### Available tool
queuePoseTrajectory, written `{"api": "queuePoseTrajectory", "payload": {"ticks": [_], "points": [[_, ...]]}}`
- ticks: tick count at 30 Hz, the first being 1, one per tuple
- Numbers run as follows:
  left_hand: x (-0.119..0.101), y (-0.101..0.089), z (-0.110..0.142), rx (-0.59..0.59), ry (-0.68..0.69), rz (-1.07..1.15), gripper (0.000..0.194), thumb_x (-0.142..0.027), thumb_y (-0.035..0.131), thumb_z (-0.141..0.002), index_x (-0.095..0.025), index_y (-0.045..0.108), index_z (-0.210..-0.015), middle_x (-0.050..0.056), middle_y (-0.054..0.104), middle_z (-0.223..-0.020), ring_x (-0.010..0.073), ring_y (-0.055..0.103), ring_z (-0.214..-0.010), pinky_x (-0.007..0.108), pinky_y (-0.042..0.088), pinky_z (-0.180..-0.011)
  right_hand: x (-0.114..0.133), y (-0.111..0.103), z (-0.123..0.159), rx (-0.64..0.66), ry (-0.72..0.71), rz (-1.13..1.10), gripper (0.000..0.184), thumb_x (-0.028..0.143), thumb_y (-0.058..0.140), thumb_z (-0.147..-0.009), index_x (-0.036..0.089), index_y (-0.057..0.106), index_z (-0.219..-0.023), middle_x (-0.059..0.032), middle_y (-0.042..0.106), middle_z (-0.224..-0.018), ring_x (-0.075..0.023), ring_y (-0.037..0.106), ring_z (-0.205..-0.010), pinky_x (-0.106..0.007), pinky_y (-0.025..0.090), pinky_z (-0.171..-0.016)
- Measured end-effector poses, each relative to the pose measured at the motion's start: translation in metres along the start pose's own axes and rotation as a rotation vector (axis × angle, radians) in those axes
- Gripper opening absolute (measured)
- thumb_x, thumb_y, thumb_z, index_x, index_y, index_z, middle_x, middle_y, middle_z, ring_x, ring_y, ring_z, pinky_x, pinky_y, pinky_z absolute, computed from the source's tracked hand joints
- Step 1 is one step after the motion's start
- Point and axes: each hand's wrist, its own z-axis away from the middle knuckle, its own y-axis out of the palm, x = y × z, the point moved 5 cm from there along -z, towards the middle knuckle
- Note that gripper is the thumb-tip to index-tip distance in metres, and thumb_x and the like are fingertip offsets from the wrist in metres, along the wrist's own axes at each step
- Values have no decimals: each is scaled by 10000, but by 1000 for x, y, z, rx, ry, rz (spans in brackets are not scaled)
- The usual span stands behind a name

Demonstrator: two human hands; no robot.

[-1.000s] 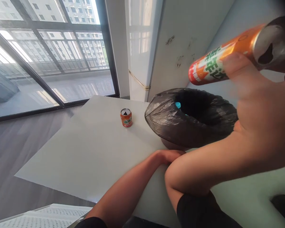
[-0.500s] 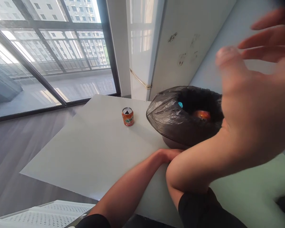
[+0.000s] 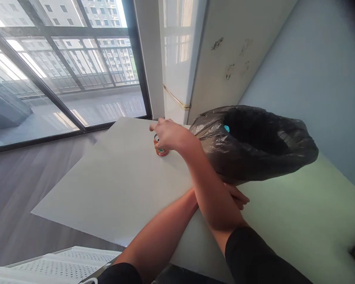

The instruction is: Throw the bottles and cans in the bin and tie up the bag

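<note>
An orange soda can (image 3: pixel 162 152) stands upright on the white table, its top opening partly showing. My right hand (image 3: pixel 170 134) is over and beside it, fingers stretched past the rim and thumb near the can's side; a firm grip does not show. My right forearm crosses above my left one. Low on the table, by the near side of the bin with its black bag (image 3: pixel 239 161), lies my left hand (image 3: pixel 238 196). Its fingers are extended and hold nothing visible, though my right arm hides part of it.
A small blue item (image 3: pixel 226 128) shows at the bag's inner edge. Behind the table (image 3: pixel 106 189) stands a white fridge (image 3: pixel 177 51) with a marked side. A glass sliding door (image 3: pixel 77 79) is at the left, and a white perforated chair (image 3: pixel 71 262) at the front left.
My right hand has swung left and down, from above the bin's right side to the can. The orange object seen inside the bag is out of sight. The standing can has stayed put.
</note>
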Motion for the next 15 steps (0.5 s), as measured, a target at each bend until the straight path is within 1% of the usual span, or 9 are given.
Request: {"api": "queuePoseTrajectory", "payload": {"ticks": [2, 4, 7, 10, 12, 15], "points": [[10, -1, -2, 26, 4, 118, 254, -349, 722, -863, -158, 799, -1011, 86, 758, -943, 238, 702, -1018, 391, 506, -1112, -3, 16, -12, 131, 59, 89, 684, 103, 722, -833, 228, 552, -1483, -147, 483, -1560, -339, 501, -1389, -357, 552, -904], [19, -2, -8, 20, -58, 220, 251, -317, 748, -826, -157, 803, -1012, 80, 760, -923, 225, 700, -992, 391, 501, -1106, -8, 27, -23, 162, 88, 126, 732, 100, 706, -833, 232, 510, -1526, -152, 447, -1592, -347, 478, -1416, -377, 563, -933], [27, -3, -16, -26, -183, 315, 228, -274, 779, -761, -152, 810, -952, 73, 758, -862, 212, 698, -932, 394, 517, -1075, -16, 39, -39, 131, 101, 136, 753, 86, 697, -809, 237, 514, -1523, -142, 480, -1573, -329, 514, -1388, -369, 564, -951], [27, -2, -18, -64, -279, 372, 207, -278, 830, -727, -154, 814, -892, 63, 749, -831, 192, 688, -902, 373, 530, -1041, -20, 50, -50, 171, 81, 143, 737, 74, 724, -753, 251, 591, -1456, -108, 574, -1499, -302, 596, -1289, -338, 566, -897], [26, -1, -18, -75, -304, 395, 206, -282, 846, -722, -154, 818, -881, 62, 748, -827, 185, 684, -899, 360, 535, -1014, -20, 53, -52, 204, 59, 153, 686, 76, 729, -750, 261, 639, -1404, -85, 627, -1451, -278, 650, -1197, -318, 559, -855], [25, -1, -18, -58, -274, 394, 229, -290, 867, -717, -144, 821, -887, 70, 746, -831, 191, 684, -897, 353, 548, -964, -18, 51, -51, 213, 54, 156, 630, 76, 702, -795, 259, 654, -1396, -80, 638, -1453, -262, 680, -1136, -316, 545, -829]]}}
